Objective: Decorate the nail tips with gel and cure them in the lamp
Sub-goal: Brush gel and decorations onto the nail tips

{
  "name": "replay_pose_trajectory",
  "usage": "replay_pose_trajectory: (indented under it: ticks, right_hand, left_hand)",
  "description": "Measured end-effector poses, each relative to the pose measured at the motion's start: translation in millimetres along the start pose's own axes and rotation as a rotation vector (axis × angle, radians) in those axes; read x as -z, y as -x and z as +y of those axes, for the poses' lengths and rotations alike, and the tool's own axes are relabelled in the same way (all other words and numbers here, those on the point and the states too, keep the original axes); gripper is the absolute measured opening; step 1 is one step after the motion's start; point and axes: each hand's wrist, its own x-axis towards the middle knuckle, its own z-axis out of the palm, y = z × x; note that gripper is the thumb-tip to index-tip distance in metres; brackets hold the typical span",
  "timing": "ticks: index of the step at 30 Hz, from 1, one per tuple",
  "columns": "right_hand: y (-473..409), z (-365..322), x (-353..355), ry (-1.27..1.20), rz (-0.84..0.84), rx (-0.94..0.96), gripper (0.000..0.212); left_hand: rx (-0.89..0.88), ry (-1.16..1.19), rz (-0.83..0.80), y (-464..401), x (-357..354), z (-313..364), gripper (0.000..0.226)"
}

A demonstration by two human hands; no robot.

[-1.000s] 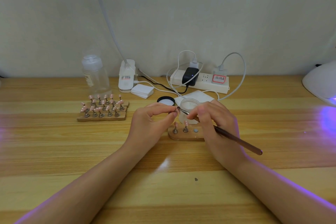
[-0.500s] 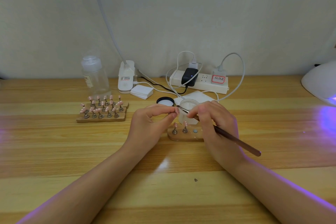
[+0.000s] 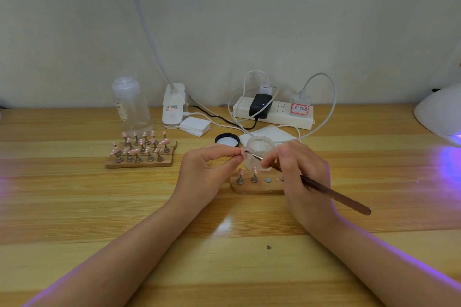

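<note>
Left hand (image 3: 207, 169) pinches a pink nail tip (image 3: 242, 154) between thumb and forefinger; right hand (image 3: 296, 169) grips the brush (image 3: 324, 189), its point touching that tip.

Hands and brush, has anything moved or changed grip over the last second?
No visible change. The left hand still pinches a nail tip, and the right hand still holds the brush with its point at that tip. The small wooden stand stays put.
</note>
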Motion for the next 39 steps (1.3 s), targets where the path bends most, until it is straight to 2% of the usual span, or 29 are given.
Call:
replay_pose_trajectory:
  ticks: [5,12,18,22,30,39]
  right_hand:
    - [-0.9,0.8,-2.8,0.017,-0.053,-0.058,0.042]
    - [2.6,0.5,2.3,-0.037,-0.048,-0.073,0.048]
    - [-0.5,-0.6,1.2,-0.07,-0.023,-0.071,0.037]
    - [-0.6,0.1,-0.5,-0.049,-0.076,-0.1,0.042]
    - [1.7,0.1,2.8,-0.088,-0.061,-0.123,0.047]
    - [-0.9,-0.7,2.3,-0.047,0.017,-0.029,0.038]
  left_hand:
    - [0.003,0.01,-0.002,-0.5,0.1,-0.7,0.018]
    - [0.023,0.074,0.006,-0.1,-0.5,0.7,0.022]
    - [0.005,0.075,-0.024,-0.1,-0.1,0.5,0.02]
    - [0.012,0.05,-0.02,-0.6,-0.2,-1.9,0.017]
    - [0.007,0.018,-0.013,-0.5,1.5,-1.9,0.019]
    - [0.049,0.05,-0.004,1.8,2.1,3.4,0.012]
